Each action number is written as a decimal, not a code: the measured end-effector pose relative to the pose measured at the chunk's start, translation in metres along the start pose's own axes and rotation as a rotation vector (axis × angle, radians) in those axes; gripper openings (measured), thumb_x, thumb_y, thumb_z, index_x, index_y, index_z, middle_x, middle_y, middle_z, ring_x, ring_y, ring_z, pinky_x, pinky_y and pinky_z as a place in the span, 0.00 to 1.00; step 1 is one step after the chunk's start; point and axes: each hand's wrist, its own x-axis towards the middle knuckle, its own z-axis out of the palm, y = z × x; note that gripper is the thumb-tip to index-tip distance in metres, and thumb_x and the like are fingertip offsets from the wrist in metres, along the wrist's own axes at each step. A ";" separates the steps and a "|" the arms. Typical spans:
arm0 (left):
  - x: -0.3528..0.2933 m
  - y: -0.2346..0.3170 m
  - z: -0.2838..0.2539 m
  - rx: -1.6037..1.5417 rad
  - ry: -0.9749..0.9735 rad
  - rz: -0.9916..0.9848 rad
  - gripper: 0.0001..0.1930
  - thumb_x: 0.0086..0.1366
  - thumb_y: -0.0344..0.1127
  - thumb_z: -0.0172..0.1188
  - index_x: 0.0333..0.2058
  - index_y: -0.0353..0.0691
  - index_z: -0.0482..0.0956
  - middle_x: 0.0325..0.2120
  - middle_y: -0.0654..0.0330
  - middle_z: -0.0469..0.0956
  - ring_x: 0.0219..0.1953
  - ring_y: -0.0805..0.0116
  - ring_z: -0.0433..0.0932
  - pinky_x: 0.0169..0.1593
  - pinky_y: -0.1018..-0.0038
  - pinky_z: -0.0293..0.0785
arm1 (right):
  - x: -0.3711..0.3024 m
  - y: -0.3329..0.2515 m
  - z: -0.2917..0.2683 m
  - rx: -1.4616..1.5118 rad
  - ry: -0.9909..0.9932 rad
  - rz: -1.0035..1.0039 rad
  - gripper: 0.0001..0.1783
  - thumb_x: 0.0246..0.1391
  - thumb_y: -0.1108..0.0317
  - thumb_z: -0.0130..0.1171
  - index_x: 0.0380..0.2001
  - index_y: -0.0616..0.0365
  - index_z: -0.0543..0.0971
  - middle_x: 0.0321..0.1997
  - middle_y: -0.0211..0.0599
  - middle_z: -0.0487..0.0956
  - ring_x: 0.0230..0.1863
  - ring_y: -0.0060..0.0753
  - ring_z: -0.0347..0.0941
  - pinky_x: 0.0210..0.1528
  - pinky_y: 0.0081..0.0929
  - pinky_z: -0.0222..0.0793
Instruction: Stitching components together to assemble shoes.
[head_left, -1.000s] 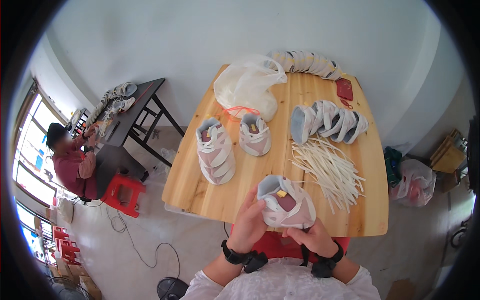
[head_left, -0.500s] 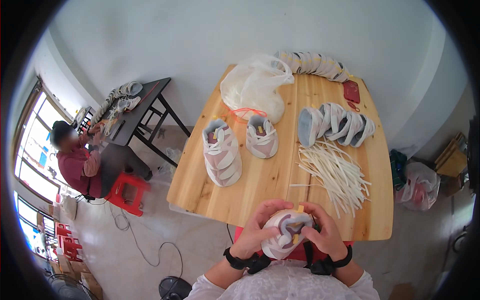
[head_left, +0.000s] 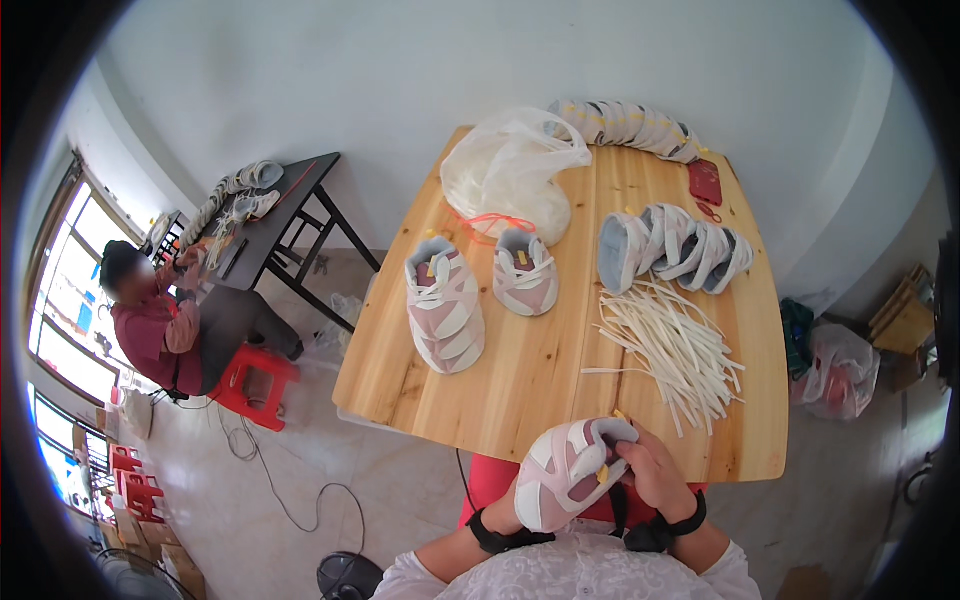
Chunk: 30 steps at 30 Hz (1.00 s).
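Note:
A pink, white and grey shoe upper (head_left: 566,476) with a yellow tab is held over the table's near edge. My left hand (head_left: 503,513) is beneath it, closed round its underside; the shoe upper hides most of those fingers. My right hand (head_left: 655,474) grips the grey padded collar, fingertips at the opening. White flat laces (head_left: 672,355) lie in a loose heap beyond my right hand. Farther left are a stack of laced shoe uppers (head_left: 445,315) and a single laced one (head_left: 525,280). Several more uppers (head_left: 672,245) lie nested on their sides behind the laces.
On the wooden table (head_left: 540,385) stands a translucent plastic bag (head_left: 510,190) with red ties. A row of uppers (head_left: 625,130) runs along the back, near a red phone-like object (head_left: 705,183) and small red scissors (head_left: 709,212). At left, another person (head_left: 160,330) sits by a dark table (head_left: 290,205).
The shoe upper has turned, so its laceless front and side face up more. My left hand has slid from its side to beneath it, while my right hand stays at the collar.

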 end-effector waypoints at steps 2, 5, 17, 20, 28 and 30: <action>-0.009 -0.012 0.006 -0.305 -0.074 -0.349 0.21 0.60 0.31 0.63 0.52 0.40 0.71 0.47 0.60 0.74 0.48 0.68 0.74 0.52 0.74 0.71 | -0.003 0.002 0.005 0.086 0.073 0.041 0.15 0.59 0.67 0.42 0.43 0.62 0.74 0.33 0.26 0.75 0.30 0.19 0.67 0.33 0.17 0.62; -0.028 0.005 -0.002 -1.046 0.115 -0.487 0.21 0.60 0.30 0.62 0.51 0.41 0.70 0.50 0.61 0.73 0.50 0.67 0.72 0.54 0.66 0.68 | -0.001 0.006 -0.005 -0.001 0.117 0.035 0.16 0.59 0.66 0.42 0.42 0.62 0.75 0.32 0.27 0.75 0.31 0.19 0.66 0.34 0.18 0.62; -0.036 -0.002 -0.003 -0.754 0.039 -0.404 0.17 0.68 0.32 0.56 0.53 0.34 0.71 0.48 0.59 0.76 0.50 0.67 0.75 0.56 0.70 0.69 | 0.010 -0.012 -0.016 -0.456 0.331 -0.153 0.13 0.60 0.65 0.50 0.40 0.63 0.75 0.32 0.47 0.77 0.33 0.41 0.75 0.35 0.32 0.68; -0.035 -0.013 -0.019 -1.033 0.350 -0.340 0.16 0.68 0.30 0.54 0.53 0.35 0.71 0.47 0.59 0.77 0.50 0.67 0.75 0.56 0.69 0.70 | 0.022 -0.022 -0.029 -0.618 0.369 -0.267 0.12 0.58 0.64 0.54 0.39 0.61 0.77 0.35 0.49 0.78 0.33 0.46 0.76 0.35 0.33 0.69; -0.013 -0.026 -0.040 -0.985 0.646 -0.411 0.19 0.68 0.27 0.53 0.57 0.38 0.67 0.52 0.60 0.73 0.53 0.69 0.74 0.56 0.67 0.71 | 0.086 0.005 -0.030 -1.290 0.305 -0.390 0.10 0.44 0.68 0.66 0.33 0.57 0.81 0.33 0.36 0.76 0.34 0.42 0.76 0.35 0.35 0.72; -0.010 -0.023 -0.038 -0.985 0.629 -0.452 0.19 0.68 0.27 0.53 0.57 0.39 0.67 0.52 0.60 0.74 0.53 0.69 0.74 0.55 0.68 0.71 | 0.091 0.016 -0.028 -1.289 0.301 -0.419 0.09 0.44 0.68 0.66 0.30 0.57 0.80 0.33 0.36 0.75 0.34 0.43 0.76 0.36 0.36 0.72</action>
